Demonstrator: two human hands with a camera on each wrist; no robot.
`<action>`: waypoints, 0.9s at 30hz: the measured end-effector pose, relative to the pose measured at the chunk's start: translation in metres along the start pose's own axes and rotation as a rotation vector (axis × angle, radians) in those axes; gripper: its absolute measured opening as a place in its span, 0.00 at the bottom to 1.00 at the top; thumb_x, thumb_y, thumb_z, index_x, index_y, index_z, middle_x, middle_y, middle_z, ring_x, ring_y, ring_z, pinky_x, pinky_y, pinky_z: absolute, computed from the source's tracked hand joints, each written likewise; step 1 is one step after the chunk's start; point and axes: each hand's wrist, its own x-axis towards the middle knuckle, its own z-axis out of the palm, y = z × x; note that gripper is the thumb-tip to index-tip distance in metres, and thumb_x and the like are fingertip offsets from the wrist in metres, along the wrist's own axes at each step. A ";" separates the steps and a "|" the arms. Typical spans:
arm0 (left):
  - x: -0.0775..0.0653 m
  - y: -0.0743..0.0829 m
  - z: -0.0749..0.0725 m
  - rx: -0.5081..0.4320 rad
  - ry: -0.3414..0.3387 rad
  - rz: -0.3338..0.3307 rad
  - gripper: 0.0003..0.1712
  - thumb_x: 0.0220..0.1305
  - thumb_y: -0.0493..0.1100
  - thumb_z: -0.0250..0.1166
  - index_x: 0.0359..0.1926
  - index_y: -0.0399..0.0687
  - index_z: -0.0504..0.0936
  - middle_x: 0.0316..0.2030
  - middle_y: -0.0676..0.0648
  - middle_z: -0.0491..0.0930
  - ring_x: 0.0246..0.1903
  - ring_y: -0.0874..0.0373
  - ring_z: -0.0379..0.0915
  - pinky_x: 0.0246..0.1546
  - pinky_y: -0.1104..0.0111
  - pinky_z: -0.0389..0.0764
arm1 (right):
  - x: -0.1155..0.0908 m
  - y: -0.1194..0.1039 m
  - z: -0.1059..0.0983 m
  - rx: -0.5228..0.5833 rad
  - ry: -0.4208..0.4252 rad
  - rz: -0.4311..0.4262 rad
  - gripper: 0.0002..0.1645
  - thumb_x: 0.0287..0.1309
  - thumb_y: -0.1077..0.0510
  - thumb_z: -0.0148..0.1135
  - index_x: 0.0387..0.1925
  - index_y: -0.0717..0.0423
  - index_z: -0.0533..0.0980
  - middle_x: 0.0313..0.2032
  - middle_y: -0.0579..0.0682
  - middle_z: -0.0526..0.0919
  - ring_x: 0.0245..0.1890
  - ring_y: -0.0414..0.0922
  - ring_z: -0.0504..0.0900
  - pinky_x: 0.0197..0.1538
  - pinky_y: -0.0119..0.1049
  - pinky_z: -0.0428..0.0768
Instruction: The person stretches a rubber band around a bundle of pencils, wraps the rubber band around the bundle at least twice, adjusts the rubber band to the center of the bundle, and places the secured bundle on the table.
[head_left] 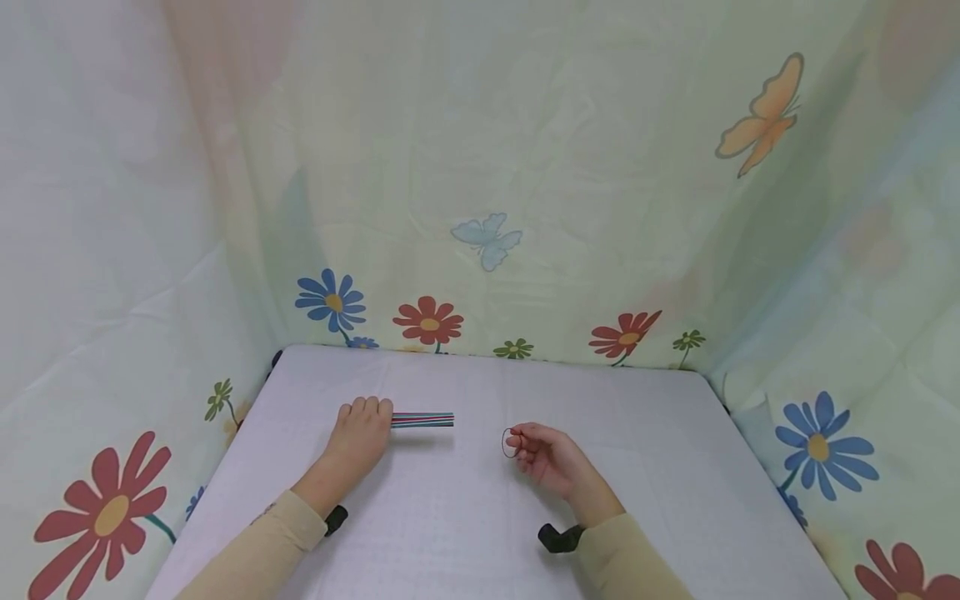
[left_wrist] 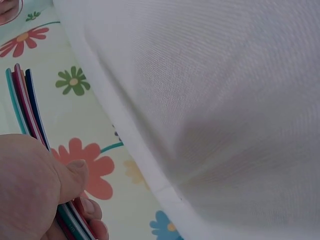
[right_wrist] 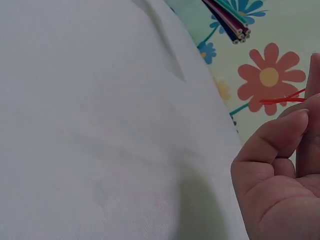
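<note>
My left hand [head_left: 358, 435] grips a bundle of striped pencils [head_left: 423, 420], teal, dark red and dark blue, above the left half of the table. Their ends point right, toward the other hand, and in the right wrist view the pencil ends [right_wrist: 242, 36] show pale wood round dark cores. In the left wrist view the thumb lies across the pencils [left_wrist: 25, 105]. Between thumb and fingertips, my right hand [head_left: 553, 460] pinches a thin red rubber band [right_wrist: 280, 101]. It hangs as a loop to the left of that hand, apart from the pencils.
A white cloth covers the table [head_left: 480, 517]. Curtains with printed flowers and butterflies enclose it at the back [head_left: 555, 167] and both sides. A black wrist mount [head_left: 559, 538] sits at the right wrist, another [head_left: 337, 520] at the left.
</note>
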 end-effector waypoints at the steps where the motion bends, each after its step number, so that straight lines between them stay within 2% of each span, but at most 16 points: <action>1: 0.000 0.000 0.000 -0.002 -0.006 -0.003 0.07 0.78 0.38 0.61 0.42 0.41 0.72 0.34 0.43 0.74 0.37 0.48 0.70 0.39 0.55 0.71 | 0.000 0.002 0.002 0.007 -0.015 0.000 0.17 0.83 0.58 0.46 0.47 0.52 0.82 0.39 0.43 0.92 0.35 0.36 0.83 0.44 0.30 0.80; 5: -0.001 -0.001 0.000 -0.008 -0.014 -0.006 0.07 0.78 0.37 0.62 0.42 0.40 0.72 0.34 0.42 0.73 0.37 0.48 0.69 0.39 0.55 0.71 | 0.000 0.009 0.007 0.030 -0.053 -0.026 0.18 0.83 0.60 0.44 0.46 0.50 0.82 0.37 0.41 0.91 0.32 0.34 0.82 0.43 0.29 0.80; 9: -0.001 -0.002 0.000 -0.008 -0.021 -0.006 0.07 0.78 0.37 0.61 0.42 0.41 0.72 0.34 0.43 0.73 0.37 0.48 0.69 0.40 0.55 0.71 | -0.001 0.016 0.010 0.130 -0.058 -0.043 0.20 0.83 0.61 0.42 0.43 0.51 0.82 0.35 0.41 0.91 0.32 0.33 0.84 0.40 0.27 0.80; 12: 0.000 -0.002 0.000 -0.004 -0.024 -0.007 0.07 0.78 0.38 0.61 0.42 0.41 0.72 0.34 0.43 0.73 0.36 0.48 0.69 0.39 0.55 0.71 | -0.002 0.020 0.013 0.205 -0.058 -0.031 0.22 0.83 0.61 0.42 0.40 0.52 0.83 0.33 0.42 0.91 0.30 0.33 0.85 0.38 0.25 0.79; 18: -0.001 -0.002 0.002 0.004 -0.017 -0.004 0.07 0.78 0.38 0.61 0.42 0.41 0.71 0.34 0.43 0.73 0.36 0.48 0.68 0.39 0.55 0.71 | -0.006 0.028 0.022 0.235 -0.030 0.005 0.23 0.81 0.58 0.46 0.37 0.52 0.87 0.27 0.39 0.90 0.25 0.32 0.83 0.31 0.22 0.73; 22: -0.002 -0.001 0.003 0.009 -0.009 0.004 0.08 0.78 0.38 0.61 0.41 0.41 0.71 0.34 0.43 0.72 0.35 0.48 0.67 0.39 0.55 0.71 | -0.008 0.033 0.030 0.250 -0.041 0.012 0.21 0.82 0.57 0.47 0.40 0.50 0.87 0.27 0.38 0.89 0.23 0.32 0.78 0.28 0.23 0.65; 27: -0.002 0.000 0.001 0.010 -0.027 0.002 0.07 0.79 0.38 0.60 0.42 0.40 0.71 0.34 0.43 0.72 0.36 0.49 0.66 0.39 0.55 0.71 | -0.014 0.036 0.041 0.344 -0.102 -0.014 0.18 0.84 0.55 0.47 0.47 0.49 0.85 0.33 0.39 0.92 0.22 0.34 0.65 0.27 0.26 0.60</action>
